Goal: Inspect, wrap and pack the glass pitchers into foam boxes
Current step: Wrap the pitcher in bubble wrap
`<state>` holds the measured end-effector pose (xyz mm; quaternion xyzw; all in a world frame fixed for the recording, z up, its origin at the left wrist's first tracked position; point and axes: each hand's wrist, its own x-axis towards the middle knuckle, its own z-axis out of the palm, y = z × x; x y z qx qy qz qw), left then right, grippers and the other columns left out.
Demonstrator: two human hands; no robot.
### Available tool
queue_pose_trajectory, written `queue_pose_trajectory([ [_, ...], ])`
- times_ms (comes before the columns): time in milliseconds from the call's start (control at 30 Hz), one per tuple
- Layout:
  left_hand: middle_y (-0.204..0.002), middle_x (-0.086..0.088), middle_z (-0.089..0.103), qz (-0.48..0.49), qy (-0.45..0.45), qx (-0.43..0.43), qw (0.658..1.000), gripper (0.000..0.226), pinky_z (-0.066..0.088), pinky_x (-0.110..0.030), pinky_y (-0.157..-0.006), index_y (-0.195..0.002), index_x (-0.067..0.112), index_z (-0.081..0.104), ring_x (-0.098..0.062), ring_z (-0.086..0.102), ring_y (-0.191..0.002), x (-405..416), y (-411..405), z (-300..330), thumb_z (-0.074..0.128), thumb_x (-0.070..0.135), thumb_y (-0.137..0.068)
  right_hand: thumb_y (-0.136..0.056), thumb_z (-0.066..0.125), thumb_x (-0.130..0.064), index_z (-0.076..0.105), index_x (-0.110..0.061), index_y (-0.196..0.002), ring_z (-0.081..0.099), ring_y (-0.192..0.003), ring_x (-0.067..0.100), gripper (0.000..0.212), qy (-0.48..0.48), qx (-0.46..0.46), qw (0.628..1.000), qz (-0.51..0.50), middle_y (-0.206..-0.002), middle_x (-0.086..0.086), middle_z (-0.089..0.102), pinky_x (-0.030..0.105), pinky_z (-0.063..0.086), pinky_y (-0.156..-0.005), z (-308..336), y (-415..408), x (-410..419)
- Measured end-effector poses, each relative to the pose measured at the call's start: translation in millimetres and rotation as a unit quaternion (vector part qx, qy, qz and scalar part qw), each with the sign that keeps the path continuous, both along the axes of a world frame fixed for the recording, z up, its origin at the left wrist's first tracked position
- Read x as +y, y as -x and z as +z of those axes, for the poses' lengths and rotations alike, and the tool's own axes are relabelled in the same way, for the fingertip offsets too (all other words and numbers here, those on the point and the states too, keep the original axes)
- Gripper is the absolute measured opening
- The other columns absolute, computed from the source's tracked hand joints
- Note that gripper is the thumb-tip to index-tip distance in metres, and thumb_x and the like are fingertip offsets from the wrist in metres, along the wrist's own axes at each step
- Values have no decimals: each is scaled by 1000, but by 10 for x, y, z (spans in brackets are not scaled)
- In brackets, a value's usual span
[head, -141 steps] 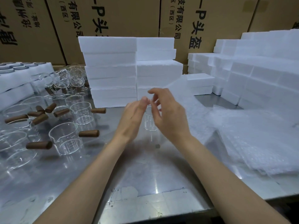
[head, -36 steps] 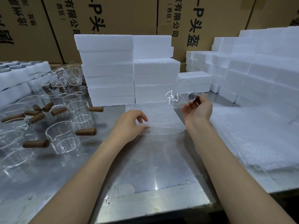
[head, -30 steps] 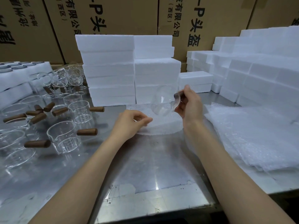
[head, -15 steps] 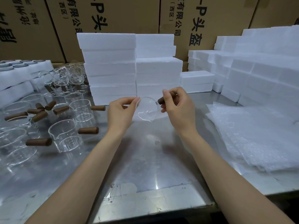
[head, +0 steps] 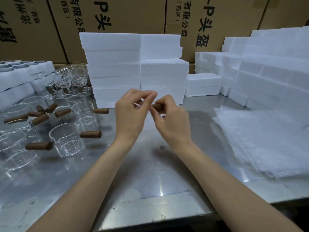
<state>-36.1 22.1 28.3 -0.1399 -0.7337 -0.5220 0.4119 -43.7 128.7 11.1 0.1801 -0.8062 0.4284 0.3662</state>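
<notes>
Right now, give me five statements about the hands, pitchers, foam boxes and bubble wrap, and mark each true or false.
1. The right hand grips a brown handle. True.
2. The bubble wrap lies left of the hands. False: it lies to their right.
3. The foam boxes are stacked behind the hands. True.
4. The left hand rests flat on the table. False: it is raised, fingers curled at the held pitcher.
5. The spare pitchers stand on the bubble wrap. False: they stand on the bare table, at left.
</notes>
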Motion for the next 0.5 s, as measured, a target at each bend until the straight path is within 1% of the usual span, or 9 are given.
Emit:
queue_pose_trajectory([
  [67, -82, 14, 64, -20, 27, 22, 999, 12, 41, -12, -67, -90, 28, 71, 0, 58, -76, 84, -48, 7, 69, 17, -86, -88, 62, -24, 57, -9, -97, 66, -75, 15, 18, -8, -16, 1000, -8, -81, -8, 69, 37, 50, -66, -19, -2, -39],
  [167, -88, 5, 66, -49, 94, 73, 992, 19, 47, -19, -75, -105, 15, 71, -5, 60, -82, 194, -118, -19, 65, 12, -88, -89, 55, -20, 57, -22, -95, 58, -64, 0, 6, 11, -78, 997, 10, -71, -17, 60, 20, 40, -56, -35, 45, -38],
  [200, -92, 2, 67, -51, 123, 89, 987, 22, 48, -22, -79, -111, 12, 69, -8, 61, -86, 213, -131, -31, 63, 14, -90, -90, 53, -18, 56, -28, -90, 56, -63, -1, 11, 29, -94, 995, 18, -71, -18, 58, 16, 38, -55, -26, 50, -29],
  [233, -96, 0, 68, -48, 143, 101, 983, 25, 47, -23, -84, -116, 10, 67, -11, 61, -91, 216, -135, -32, 59, 18, -93, -91, 52, -15, 56, -31, -90, 57, -67, 0, 16, 54, -109, 992, 31, -76, -16, 59, 17, 41, -59, -26, 56, -7],
  [300, -109, 1, 64, -23, 145, 121, 982, 32, 42, -25, -93, -124, 9, 60, -13, 58, -103, 168, -110, -3, 47, 23, -98, -92, 53, -7, 57, -15, -106, 62, -89, 19, 17, 118, -162, 979, 43, -95, 4, 64, 29, 49, -76, -45, 91, 42],
  [367, -124, 3, 54, 33, 98, 118, 988, 35, 34, -27, -104, -130, 9, 53, -11, 49, -119, 66, -43, 24, 39, 22, -100, -89, 53, 8, 49, 3, -121, 57, -106, 32, 33, 174, -213, 960, 54, -113, 21, 59, 32, 45, -88, -61, 125, 91],
  [400, -132, 4, 49, 54, 58, 94, 992, 36, 30, -26, -109, -134, 11, 48, -9, 43, -126, 2, -4, 35, 38, 24, -101, -88, 52, 12, 45, 5, -124, 57, -107, 30, 37, 193, -228, 952, 61, -116, 21, 57, 28, 44, -91, -67, 142, 112],
  [433, -139, 6, 43, 58, 9, 54, 997, 40, 27, -23, -111, -139, 15, 42, -6, 37, -131, -66, 35, 36, 36, 27, -102, -89, 50, 13, 43, 5, -127, 58, -102, 21, 40, 211, -240, 945, 68, -113, 18, 57, 21, 44, -87, -67, 146, 131],
  [500, -149, 11, 34, 12, -105, -53, 993, 47, 24, -14, -108, -147, 22, 29, 0, 30, -135, -175, 102, 24, 31, 39, -103, -93, 43, 12, 42, 9, -127, 58, -77, 4, 34, 278, -258, 918, 116, -94, 5, 56, 8, 46, -68, -43, 149, 136],
])
